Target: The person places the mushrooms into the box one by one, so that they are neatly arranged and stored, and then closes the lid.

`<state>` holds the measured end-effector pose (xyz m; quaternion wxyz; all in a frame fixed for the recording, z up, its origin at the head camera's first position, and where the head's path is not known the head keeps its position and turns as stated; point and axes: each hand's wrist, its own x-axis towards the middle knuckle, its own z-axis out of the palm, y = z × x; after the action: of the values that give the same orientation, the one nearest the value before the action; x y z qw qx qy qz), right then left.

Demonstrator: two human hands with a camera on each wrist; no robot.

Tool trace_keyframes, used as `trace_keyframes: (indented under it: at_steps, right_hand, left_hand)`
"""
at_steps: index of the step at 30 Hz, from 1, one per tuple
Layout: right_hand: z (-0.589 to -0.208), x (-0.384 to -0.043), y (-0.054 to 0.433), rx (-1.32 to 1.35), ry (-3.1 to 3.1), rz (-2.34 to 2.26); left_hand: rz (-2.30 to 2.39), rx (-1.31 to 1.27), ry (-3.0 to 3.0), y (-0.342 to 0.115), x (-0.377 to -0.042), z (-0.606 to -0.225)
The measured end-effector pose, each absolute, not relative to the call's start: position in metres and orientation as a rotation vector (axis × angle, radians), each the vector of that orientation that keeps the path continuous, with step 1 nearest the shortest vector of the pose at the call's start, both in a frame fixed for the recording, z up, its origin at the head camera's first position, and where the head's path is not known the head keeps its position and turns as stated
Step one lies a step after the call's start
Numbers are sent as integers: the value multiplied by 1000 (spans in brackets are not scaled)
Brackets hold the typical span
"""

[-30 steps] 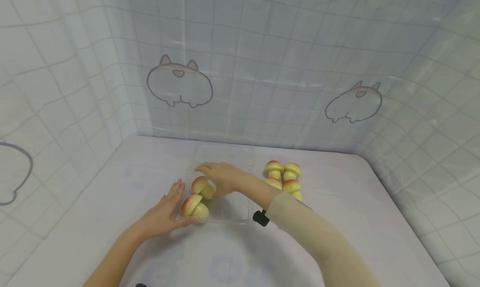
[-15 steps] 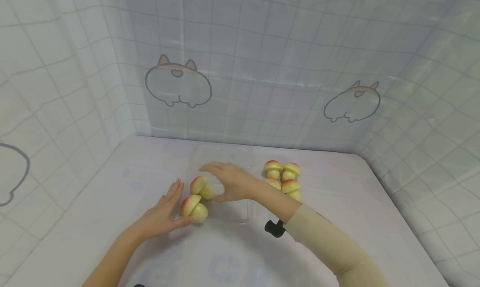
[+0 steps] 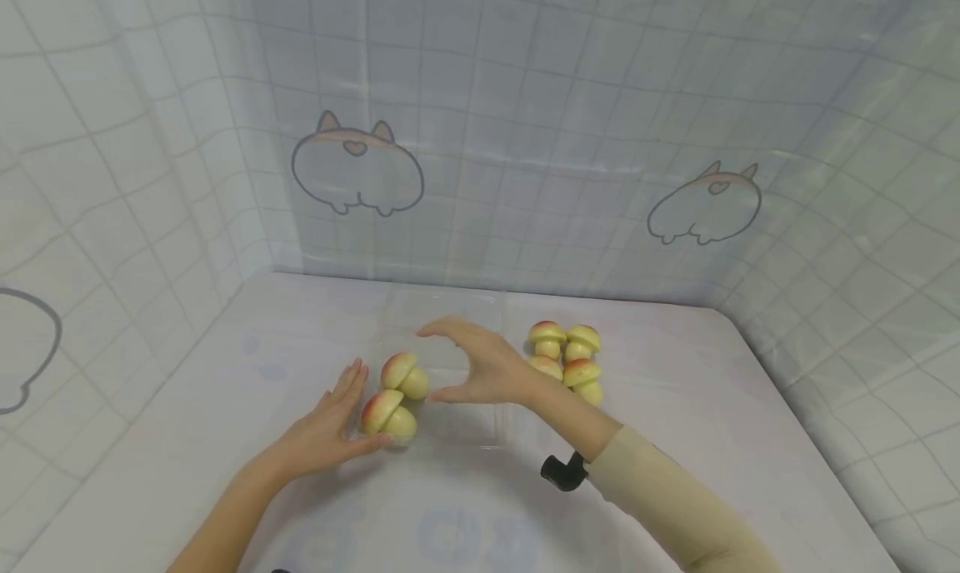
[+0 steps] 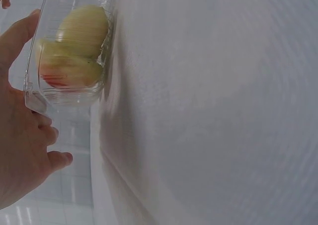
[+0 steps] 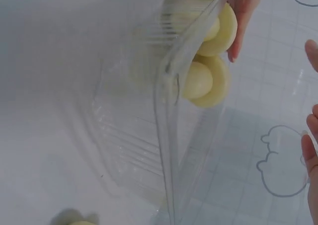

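Two yellow-green, mushroom-shaped pieces with red-blushed caps lie in the left part of a clear plastic box (image 3: 480, 446), the front one (image 3: 388, 415) and the rear one (image 3: 405, 376). My left hand (image 3: 330, 431) spans the box's front left corner, thumb along the front rim and fingers straight beside the left wall. In the left wrist view, its thumb touches the rim beside a piece (image 4: 74, 46). Over the box, just right of the rear piece, my right hand (image 3: 487, 365) has thumb and fingers spread apart, with nothing between them.
Several more mushroom-shaped pieces (image 3: 582, 340) stand grouped on the white tabletop (image 3: 675, 406), right of the box. The box's clear lid (image 3: 450, 306) lies folded back behind it. Grid-patterned curtains (image 3: 525, 140) enclose the back and sides. A black device (image 3: 564, 473) sits at my right wrist.
My right hand has let go of the rear mushroom-shaped piece, drawn back to the right and spread its fingers. The piece stays in the box. My left hand has hardly moved.
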<state>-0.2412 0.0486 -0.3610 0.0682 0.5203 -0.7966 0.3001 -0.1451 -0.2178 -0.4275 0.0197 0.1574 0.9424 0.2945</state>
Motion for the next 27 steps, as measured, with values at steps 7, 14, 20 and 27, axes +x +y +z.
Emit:
trace_keyframes:
  at_steps: [7, 14, 20, 27]
  right_hand:
    - [-361, -237, 64, 1498, -2292, 1057]
    - [-362, -234, 78, 1437, -2266, 1150]
    - [-361, -232, 88, 1417, -2210, 1132]
    - [-361, -230, 97, 1379, -2176, 1123]
  left_hand:
    - [902, 489, 2928, -218, -147, -431]
    - [900, 494, 2927, -219, -148, -434]
    - [908, 493, 2924, -218, -147, -433]
    - [897, 489, 2937, -217, -147, -434]
